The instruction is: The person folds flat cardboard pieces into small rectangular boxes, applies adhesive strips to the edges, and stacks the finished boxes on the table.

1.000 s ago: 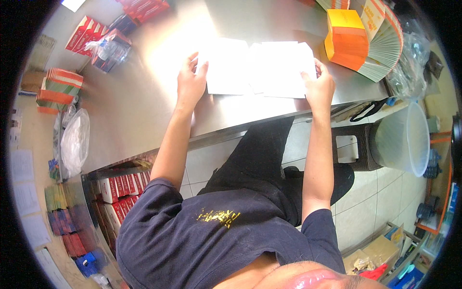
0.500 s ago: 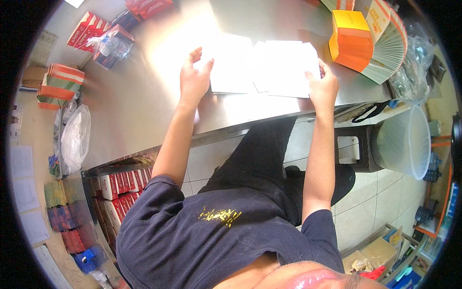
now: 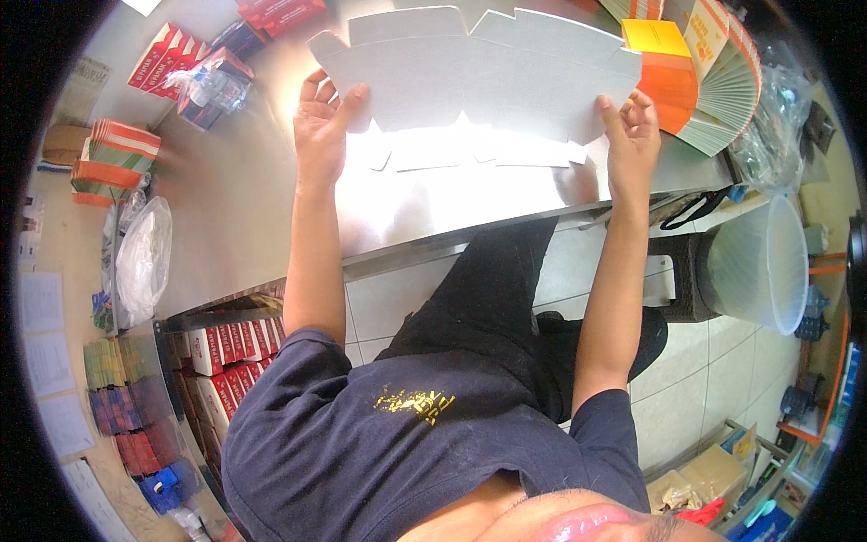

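A flat, unfolded grey cardboard box blank [image 3: 479, 77] with notched flaps is held up over a shiny steel table [image 3: 271, 181]. My left hand [image 3: 321, 126] grips its left edge, thumb on the near face. My right hand [image 3: 632, 135] grips its right edge. The blank's lower flaps hang close above the tabletop and cast a bright reflection there.
A fanned stack of orange-and-white box blanks [image 3: 700, 77] lies right of my right hand. Red-and-white cartons [image 3: 163, 54] and a folded stack [image 3: 113, 154] sit at the left. A clear plastic bag [image 3: 140, 257] lies near the table's left end. A white bucket [image 3: 759, 262] stands on the tiled floor.
The cardboard lay flat on the table under both hands; now both hands have lifted it by its edges and spread it wide, further from me.
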A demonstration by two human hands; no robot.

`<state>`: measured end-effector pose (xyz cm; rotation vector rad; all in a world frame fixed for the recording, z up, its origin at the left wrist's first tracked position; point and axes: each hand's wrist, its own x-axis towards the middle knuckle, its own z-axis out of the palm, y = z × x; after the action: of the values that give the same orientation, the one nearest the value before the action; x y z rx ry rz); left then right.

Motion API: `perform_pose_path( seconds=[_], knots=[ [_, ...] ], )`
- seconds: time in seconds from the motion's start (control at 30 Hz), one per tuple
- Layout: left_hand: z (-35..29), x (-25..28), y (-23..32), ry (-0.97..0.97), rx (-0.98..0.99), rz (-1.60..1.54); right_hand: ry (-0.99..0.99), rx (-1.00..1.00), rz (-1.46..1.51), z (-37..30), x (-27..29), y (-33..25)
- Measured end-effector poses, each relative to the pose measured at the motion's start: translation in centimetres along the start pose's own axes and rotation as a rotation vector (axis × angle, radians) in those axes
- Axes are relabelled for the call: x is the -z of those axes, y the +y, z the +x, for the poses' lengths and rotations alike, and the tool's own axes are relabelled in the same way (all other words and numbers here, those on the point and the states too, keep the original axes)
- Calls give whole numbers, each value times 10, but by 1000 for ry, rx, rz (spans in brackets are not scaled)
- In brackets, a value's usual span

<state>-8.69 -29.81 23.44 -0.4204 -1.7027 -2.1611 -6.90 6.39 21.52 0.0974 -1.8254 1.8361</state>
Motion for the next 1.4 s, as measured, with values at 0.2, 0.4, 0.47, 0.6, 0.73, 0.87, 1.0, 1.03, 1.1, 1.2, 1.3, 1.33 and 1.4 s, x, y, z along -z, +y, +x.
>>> perform_pose_path(
  seconds=[0.2, 0.4, 0.47, 0.6, 0.73, 0.87, 1.0, 1.03, 1.1, 1.2, 1.3, 1.33, 1.4],
  knots=[
    [-1, -4, -11, -46, 95, 150, -150, 9, 42, 10, 5, 2],
    [-9, -8, -19, -67, 160, 283, -188, -9, -206, 3, 4, 7],
    [-10, -8, -20, -86, 145, 310, -210, -17, -134, 5, 6, 12],
    [-14, -13, -18, -123, 130, 255, -199, -6, -102, 0, 15, -1],
    [-36, -32, 5, -253, 398, 251, -31, -132, -71, -40, 60, -26],
    [-73, -73, -8, -558, 669, 75, 107, -371, 151, -109, 157, -23],
    [-124, -141, -27, -977, 979, -215, 374, -538, 154, -227, 233, -38],
    [-140, -168, -27, -911, 1036, -271, 455, -610, 161, -257, 244, -50],
    [-172, -204, -64, -849, 1234, -225, 580, -717, 183, -318, 262, -71],
    [-200, -246, -117, -1150, 1382, -51, 721, -877, 212, -394, 278, -88],
    [-232, -267, -180, -1347, 1483, -163, 850, -912, 199, -453, 271, -82],
    [-230, -269, -181, -1423, 1478, -111, 870, -1000, 154, -447, 251, -97],
    [-238, -274, -187, -1474, 1337, 42, 916, -996, 203, -454, 232, -98]
  ],
)
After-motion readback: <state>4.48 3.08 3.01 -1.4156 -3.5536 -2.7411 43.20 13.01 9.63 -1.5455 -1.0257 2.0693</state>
